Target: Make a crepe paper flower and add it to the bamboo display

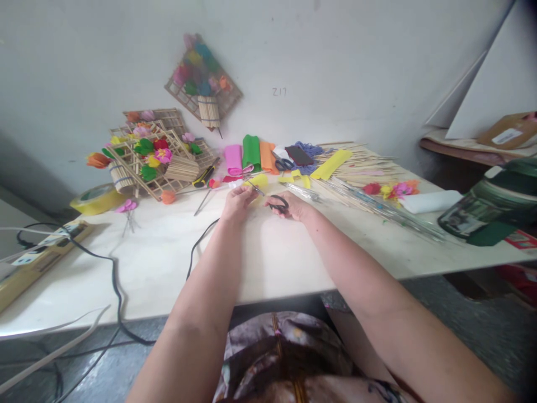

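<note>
My right hand point(293, 207) has its fingers through the black handles of a pair of scissors point(278, 205), whose blades point left toward my other hand. My left hand point(238, 201) is closed in a pinch at a piece of yellow crepe paper point(257, 181), close to the scissor blades. Its fingertips are partly hidden. Just beyond the hands lie more yellow paper scraps point(297, 179) and a bundle of thin wires point(302, 192). Left of my left hand are a yellow-and-black utility knife point(205, 173) and a thin dark rod point(202, 202).
Lattice panels with paper flowers point(155, 154) are piled back left; another panel point(203, 84) hangs on the wall. Pink, green and orange paper rolls point(251, 154), thin sticks point(369, 168), a tape roll point(98, 198), a power strip point(42, 257) and a green bottle point(490, 201) stand around the table.
</note>
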`<state>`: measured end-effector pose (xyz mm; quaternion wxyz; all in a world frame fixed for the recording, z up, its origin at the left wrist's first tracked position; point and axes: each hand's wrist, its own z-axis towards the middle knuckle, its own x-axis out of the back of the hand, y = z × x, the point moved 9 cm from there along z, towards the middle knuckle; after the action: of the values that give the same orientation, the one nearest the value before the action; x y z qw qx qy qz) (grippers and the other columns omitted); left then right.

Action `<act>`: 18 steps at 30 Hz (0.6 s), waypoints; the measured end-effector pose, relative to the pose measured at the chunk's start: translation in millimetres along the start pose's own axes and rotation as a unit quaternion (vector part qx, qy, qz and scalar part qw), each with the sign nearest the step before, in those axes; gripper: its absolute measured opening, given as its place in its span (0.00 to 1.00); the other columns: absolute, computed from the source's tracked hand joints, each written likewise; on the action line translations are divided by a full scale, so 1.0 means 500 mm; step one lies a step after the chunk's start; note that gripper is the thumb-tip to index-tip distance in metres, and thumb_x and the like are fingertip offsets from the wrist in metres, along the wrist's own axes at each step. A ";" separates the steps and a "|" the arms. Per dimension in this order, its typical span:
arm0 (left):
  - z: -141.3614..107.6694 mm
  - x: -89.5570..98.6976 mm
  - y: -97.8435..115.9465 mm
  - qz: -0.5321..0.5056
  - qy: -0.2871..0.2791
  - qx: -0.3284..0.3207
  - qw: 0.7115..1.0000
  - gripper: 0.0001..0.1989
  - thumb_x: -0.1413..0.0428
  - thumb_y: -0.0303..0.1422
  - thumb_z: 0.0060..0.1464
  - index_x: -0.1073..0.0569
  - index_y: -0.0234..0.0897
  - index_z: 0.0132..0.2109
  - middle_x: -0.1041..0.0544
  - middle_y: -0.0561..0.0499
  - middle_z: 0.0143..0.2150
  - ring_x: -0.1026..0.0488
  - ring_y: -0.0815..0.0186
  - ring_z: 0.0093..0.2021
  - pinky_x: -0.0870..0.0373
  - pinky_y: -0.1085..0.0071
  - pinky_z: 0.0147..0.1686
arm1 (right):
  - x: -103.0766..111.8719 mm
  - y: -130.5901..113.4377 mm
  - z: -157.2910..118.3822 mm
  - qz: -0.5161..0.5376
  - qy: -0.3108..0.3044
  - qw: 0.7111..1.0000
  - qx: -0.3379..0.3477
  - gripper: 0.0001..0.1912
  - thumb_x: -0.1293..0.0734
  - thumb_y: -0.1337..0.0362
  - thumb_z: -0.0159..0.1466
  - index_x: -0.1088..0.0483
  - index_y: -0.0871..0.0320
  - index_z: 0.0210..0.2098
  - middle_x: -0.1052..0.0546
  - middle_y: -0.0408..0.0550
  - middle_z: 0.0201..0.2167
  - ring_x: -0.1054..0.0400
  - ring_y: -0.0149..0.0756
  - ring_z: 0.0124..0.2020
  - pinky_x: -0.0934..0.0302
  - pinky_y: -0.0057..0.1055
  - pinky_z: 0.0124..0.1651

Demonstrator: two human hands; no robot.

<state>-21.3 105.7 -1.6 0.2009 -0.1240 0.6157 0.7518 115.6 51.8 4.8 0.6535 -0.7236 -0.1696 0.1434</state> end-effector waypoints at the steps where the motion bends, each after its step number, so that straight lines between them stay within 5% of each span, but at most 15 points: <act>1: 0.000 0.001 0.000 0.001 0.000 0.001 1.000 0.10 0.35 0.31 0.39 0.29 0.33 0.26 0.26 0.52 0.26 0.27 0.70 0.31 0.29 0.68 0.43 | 0.000 0.000 0.000 0.000 0.000 1.000 -0.001 0.20 0.29 0.51 0.53 0.29 0.64 0.30 0.35 0.38 0.12 0.47 0.20 0.11 0.54 0.18 0.14; 18: -0.005 -0.004 -0.001 -0.001 0.005 0.017 1.000 0.10 0.36 0.29 0.43 0.31 0.33 0.27 0.24 0.49 0.32 0.26 0.69 0.34 0.30 0.66 0.46 | 0.000 -0.006 0.004 0.009 -0.001 1.000 0.027 0.20 0.28 0.51 0.51 0.30 0.64 0.28 0.35 0.37 0.12 0.47 0.19 0.11 0.55 0.18 0.13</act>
<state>-19.5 102.8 -1.6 0.2005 -0.1250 0.6295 0.7402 114.4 53.9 7.4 0.6711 -0.7073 -0.1596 0.1547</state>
